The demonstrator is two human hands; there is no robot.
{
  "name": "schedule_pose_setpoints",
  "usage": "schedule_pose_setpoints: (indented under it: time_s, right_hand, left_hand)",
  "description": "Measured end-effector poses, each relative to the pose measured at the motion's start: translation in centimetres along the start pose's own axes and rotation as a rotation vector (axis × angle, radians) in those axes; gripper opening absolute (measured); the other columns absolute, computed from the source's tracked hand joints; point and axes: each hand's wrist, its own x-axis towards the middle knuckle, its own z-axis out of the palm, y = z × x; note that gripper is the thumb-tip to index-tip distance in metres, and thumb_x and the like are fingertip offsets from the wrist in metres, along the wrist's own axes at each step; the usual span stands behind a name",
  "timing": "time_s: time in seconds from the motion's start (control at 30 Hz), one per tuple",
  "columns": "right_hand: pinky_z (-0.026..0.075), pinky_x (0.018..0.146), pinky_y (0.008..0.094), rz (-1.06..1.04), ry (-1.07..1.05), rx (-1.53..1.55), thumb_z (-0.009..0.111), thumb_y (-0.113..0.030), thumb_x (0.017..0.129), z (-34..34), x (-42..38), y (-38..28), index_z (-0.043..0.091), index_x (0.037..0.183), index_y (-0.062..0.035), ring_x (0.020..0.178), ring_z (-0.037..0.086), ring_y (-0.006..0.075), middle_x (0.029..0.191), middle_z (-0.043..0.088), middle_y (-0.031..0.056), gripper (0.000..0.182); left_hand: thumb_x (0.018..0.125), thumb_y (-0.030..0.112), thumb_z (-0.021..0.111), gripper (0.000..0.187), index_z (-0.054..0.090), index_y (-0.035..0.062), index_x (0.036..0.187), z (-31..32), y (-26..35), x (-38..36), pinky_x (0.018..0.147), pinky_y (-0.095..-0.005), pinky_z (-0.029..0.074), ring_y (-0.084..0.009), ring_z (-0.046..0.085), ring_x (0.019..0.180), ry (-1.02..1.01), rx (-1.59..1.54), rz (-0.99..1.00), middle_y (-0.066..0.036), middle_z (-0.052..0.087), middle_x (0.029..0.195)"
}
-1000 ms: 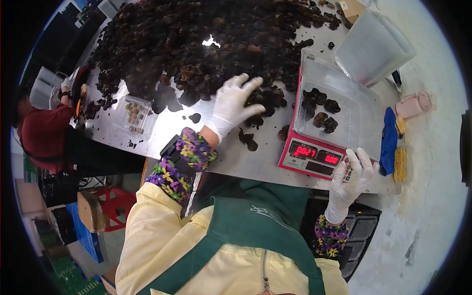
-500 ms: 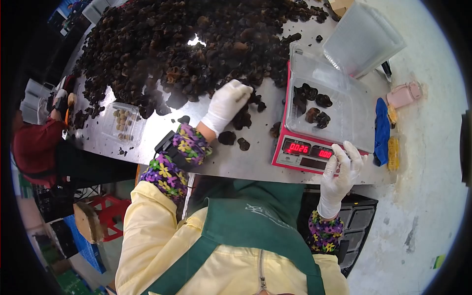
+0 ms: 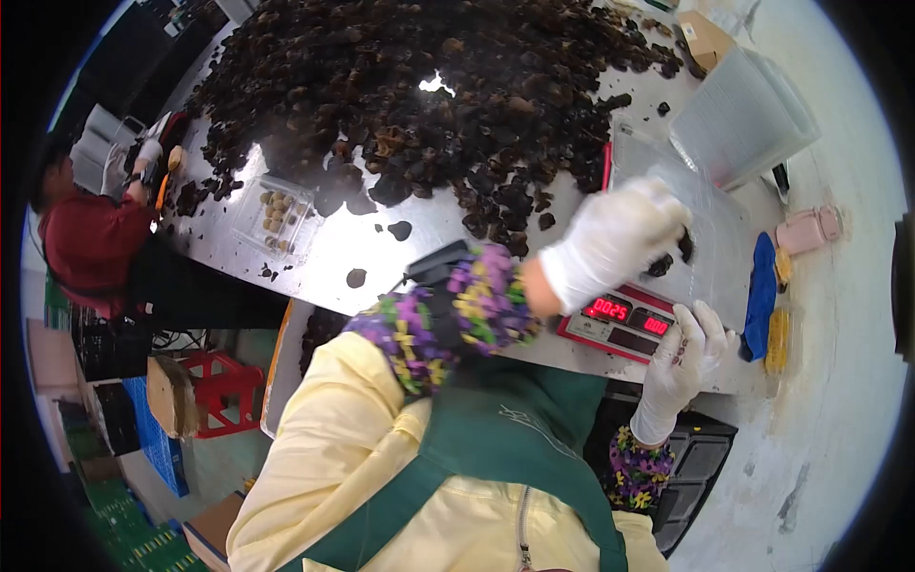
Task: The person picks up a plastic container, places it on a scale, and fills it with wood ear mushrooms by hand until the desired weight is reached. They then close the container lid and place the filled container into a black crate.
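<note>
My left hand, in a white glove and blurred by motion, hangs over the clear plastic tray on the red scale. Its fingers are curled together, with a dark wood ear mushroom piece at the fingertips. Another wood ear piece lies in the tray below; my hand hides the rest. Gloved too, my right hand rests by the near right corner of tray and scale, fingers apart and slightly bent. Red digits on the scale read 0.025 and 0.00.
A large wood ear heap covers the back of the metal table. At left lies a clear box of small round brown pieces. Stacked clear trays stand behind the scale; a pink bottle is at right. Another person works at far left.
My left hand has moved right from the heap's edge to above the tray. A wood ear piece shows at its fingertips. The reading went from 0.026 to 0.025. My right hand stays by the corner.
</note>
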Motion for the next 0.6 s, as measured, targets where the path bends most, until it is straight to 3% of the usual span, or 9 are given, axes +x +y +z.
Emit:
schedule_pose_setpoints:
  time_s: [0.03,0.1,0.13,0.2,0.23,0.33,0.47,0.57,0.6]
  right_hand:
    - [0.027,0.118,0.0524,-0.008,0.002,0.007,0.071,0.003,0.083,-0.1,0.0,0.0,0.073,0.109,-0.0124,0.118,0.058,0.0276,0.123,0.064,0.0068,0.03]
    - [0.028,0.117,0.0527,-0.007,0.0,-0.007,0.071,0.004,0.083,-0.4,0.0,0.1,0.073,0.108,-0.0126,0.117,0.058,0.027,0.123,0.064,0.0061,0.031]
    - [0.029,0.116,0.0534,-0.009,0.011,-0.022,0.07,0.004,0.083,-0.4,0.0,0.1,0.073,0.108,-0.0127,0.116,0.058,0.0265,0.122,0.065,0.0054,0.03]
    - [0.029,0.116,0.0536,-0.013,0.015,-0.007,0.07,0.004,0.083,-0.6,0.0,0.4,0.073,0.108,-0.0128,0.115,0.058,0.0264,0.121,0.065,0.0052,0.03]
    - [0.03,0.116,0.0538,-0.015,0.021,0.01,0.07,0.004,0.083,-0.7,-0.1,0.5,0.073,0.107,-0.0128,0.115,0.059,0.0264,0.121,0.065,0.005,0.029]
    - [0.03,0.115,0.0532,-0.003,0.025,0.021,0.07,0.004,0.084,-0.5,-0.1,0.8,0.073,0.108,-0.0129,0.115,0.059,0.0264,0.121,0.065,0.0051,0.029]
    - [0.031,0.115,0.0527,0.02,0.041,0.028,0.07,0.003,0.084,-0.3,0.0,0.8,0.072,0.109,-0.013,0.116,0.059,0.0267,0.121,0.065,0.0055,0.03]
    - [0.031,0.115,0.052,0.022,0.02,0.071,0.07,0.003,0.084,-0.1,0.0,0.9,0.072,0.11,-0.0128,0.116,0.059,0.027,0.121,0.065,0.0058,0.03]
    - [0.031,0.114,0.0517,0.005,0.019,0.063,0.07,0.002,0.084,0.0,0.1,0.9,0.072,0.11,-0.0126,0.116,0.059,0.027,0.121,0.065,0.0059,0.03]
  left_hand:
    - [0.086,0.02,0.071,0.009,0.068,0.0158,0.093,1.5,0.6,-0.1,0.067,-0.0386,0.055,-0.0273,0.064,0.084,-0.103,0.094,-0.041,-0.006,0.061,0.087]
    - [0.083,0.027,0.075,0.021,0.069,0.0164,0.101,2.7,1.0,-0.1,0.077,-0.0412,0.055,-0.0292,0.063,0.097,-0.343,0.152,-0.05,-0.006,0.064,0.099]
    - [0.083,0.027,0.075,0.021,0.069,0.0164,0.101,2.6,1.2,-0.3,0.077,-0.0412,0.055,-0.0292,0.063,0.097,-0.34,0.152,-0.05,-0.006,0.064,0.099]
    - [0.08,0.032,0.078,0.037,0.07,0.017,0.113,2.1,1.5,-0.8,0.094,-0.0466,0.051,-0.0349,0.057,0.117,-0.338,0.066,0.008,-0.009,0.064,0.117]
    - [0.08,0.032,0.078,0.037,0.07,0.017,0.113,1.6,1.5,-0.9,0.094,-0.0466,0.051,-0.0349,0.057,0.117,-0.342,0.061,0.008,-0.009,0.064,0.117]
    - [0.077,0.033,0.082,0.049,0.069,0.0161,0.121,-1.5,0.9,-0.8,0.105,-0.05,0.043,-0.0388,0.049,0.131,-0.211,-0.168,0.154,-0.013,0.061,0.13]
    - [0.082,0.029,0.076,0.044,0.069,0.014,0.122,-6.1,-5.1,-3.6,0.104,-0.0472,0.044,-0.0369,0.055,0.123,-0.226,0.214,-0.064,-0.017,0.061,0.129]
    - [0.08,0.056,0.075,0.068,0.058,0.0256,0.138,-8.0,-11.1,-7.5,0.108,-0.0548,0.038,-0.0408,0.047,0.132,-0.415,0.587,-0.156,-0.017,0.055,0.139]
    - [0.078,0.058,0.075,0.07,0.059,0.0258,0.138,-8.4,-12.4,-9.1,0.108,-0.0545,0.039,-0.0406,0.047,0.132,-0.501,0.557,-0.165,-0.016,0.055,0.139]
